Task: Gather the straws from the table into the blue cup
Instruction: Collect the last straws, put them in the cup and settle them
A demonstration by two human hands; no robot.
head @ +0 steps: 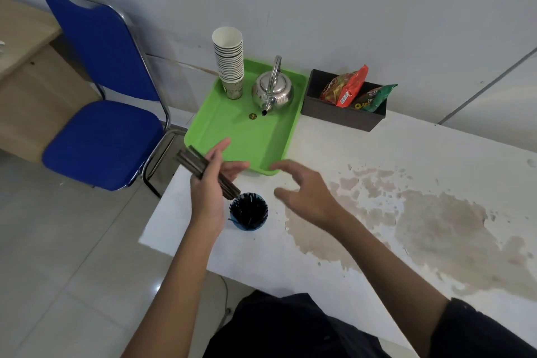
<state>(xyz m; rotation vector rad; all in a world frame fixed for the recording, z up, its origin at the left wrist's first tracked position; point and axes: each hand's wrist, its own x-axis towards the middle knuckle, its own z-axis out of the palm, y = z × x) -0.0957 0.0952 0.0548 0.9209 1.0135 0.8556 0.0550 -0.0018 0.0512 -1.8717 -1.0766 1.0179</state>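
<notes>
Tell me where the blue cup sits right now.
In the head view, the blue cup stands on the white table near its left edge, just in front of the green tray, below the left hand holding a bundle of straws.

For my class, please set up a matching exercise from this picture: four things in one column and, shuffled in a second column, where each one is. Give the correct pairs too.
Column one:
1. bundle of straws
2. kettle
3. snack packets
4. blue cup

Column two:
A. in the dark box
B. on the white table, between the two hands
C. gripped in the left hand
D. on the green tray, beside the stack of paper cups

Pairs: 1-C, 2-D, 3-A, 4-B
</notes>
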